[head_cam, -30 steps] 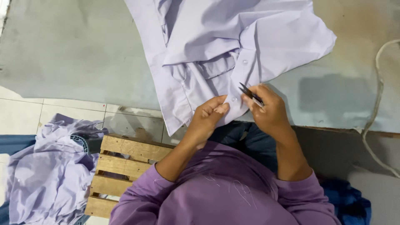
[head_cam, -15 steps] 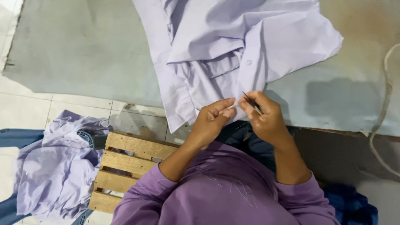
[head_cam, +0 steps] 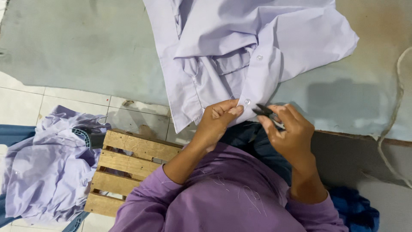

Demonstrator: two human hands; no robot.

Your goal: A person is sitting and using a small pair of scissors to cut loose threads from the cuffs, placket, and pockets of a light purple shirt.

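Left hand (head_cam: pixel 216 122) pinched the lilac shirt (head_cam: pixel 240 56) at its button placket, near the surface's (head_cam: pixel 77 56) front edge. Right hand (head_cam: pixel 288 131) clenched black thread snips (head_cam: pixel 267 114). Risk: blades so near could nick cloth or left fingers.

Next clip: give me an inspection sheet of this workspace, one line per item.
Surface: grey table, worn and stained.
Job's things: lilac shirt spread on the table; small black thread snips.
Clutter: heap of lilac garments beside a wooden slatted stool.
Grips: left hand pinches the shirt's buttoned edge; right hand holds the snips, apart from the cloth.
Cables: pale cord hanging over the table's right edge.
Surroundings: white floor tiles; blue cloth on the floor.
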